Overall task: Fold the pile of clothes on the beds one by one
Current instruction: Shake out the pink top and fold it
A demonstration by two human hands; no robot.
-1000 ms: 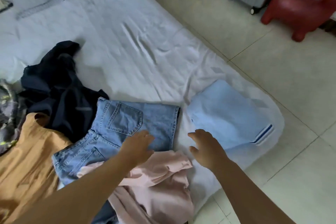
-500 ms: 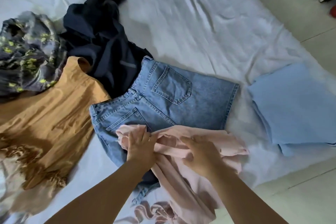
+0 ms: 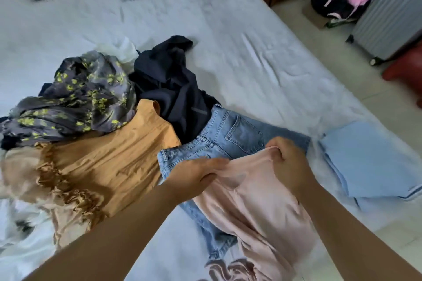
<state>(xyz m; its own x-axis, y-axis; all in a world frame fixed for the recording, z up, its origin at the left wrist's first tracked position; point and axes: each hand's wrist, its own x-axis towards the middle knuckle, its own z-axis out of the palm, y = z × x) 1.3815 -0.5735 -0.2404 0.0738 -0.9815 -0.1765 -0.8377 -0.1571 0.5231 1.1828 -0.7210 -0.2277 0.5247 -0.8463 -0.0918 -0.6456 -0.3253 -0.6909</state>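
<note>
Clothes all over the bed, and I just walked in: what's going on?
A person is folding laundry. Both hands, left and right, grip the top edge of a pink garment lying over blue jeans. A folded light blue garment sits to the right; the mustard garment and navy one await folding.

**Both hands grip the pink garment's top edge**

The left hand and right hand pinch a pale pink soft fabric garment lying over blue denim jeans. At three o'clock lies a folded light-blue cloth; at nine, a mustard-orange ruffled top.
</note>
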